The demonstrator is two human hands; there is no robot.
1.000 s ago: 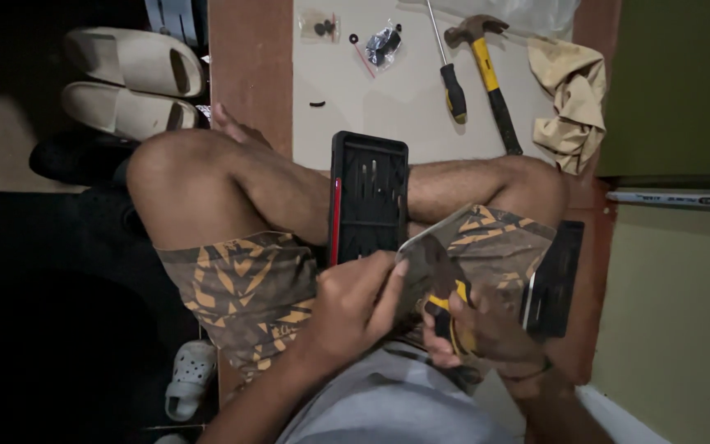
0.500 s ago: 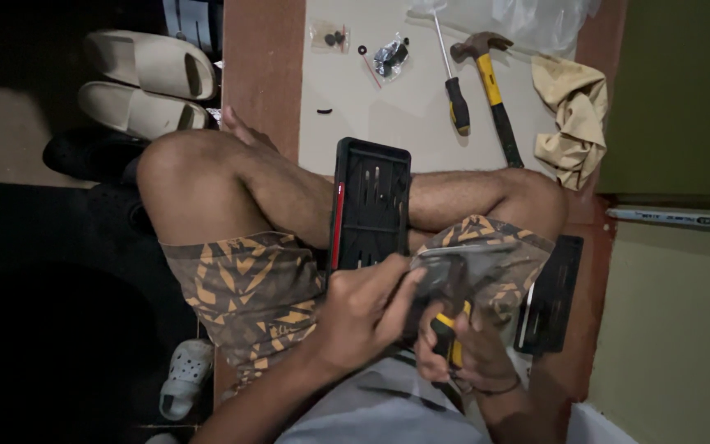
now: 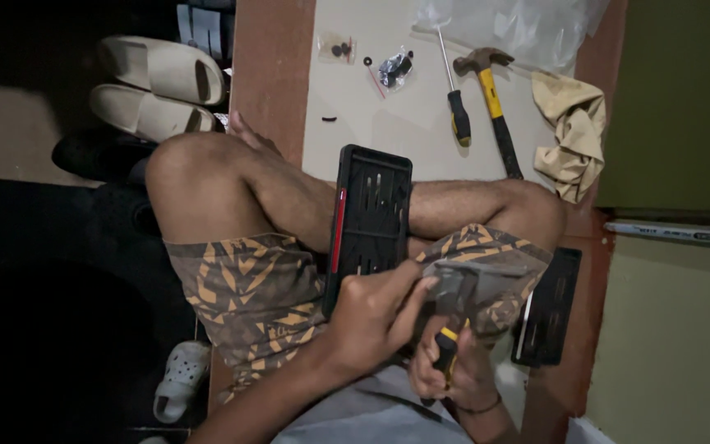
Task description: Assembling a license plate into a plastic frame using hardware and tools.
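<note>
- Left hand (image 3: 371, 316) pinches the edge of a flat grey plate (image 3: 474, 279), bracing it on the lap.
- Right hand (image 3: 454, 374) is wrapped around a yellow-black screwdriver (image 3: 447, 349), tip up at the plate.
- Open black bit case (image 3: 369, 215) leans on the shins, handy.
- Farther right, hammer (image 3: 495, 103), spare screwdriver (image 3: 456, 111), rag (image 3: 573, 131) sit on the floor.
</note>
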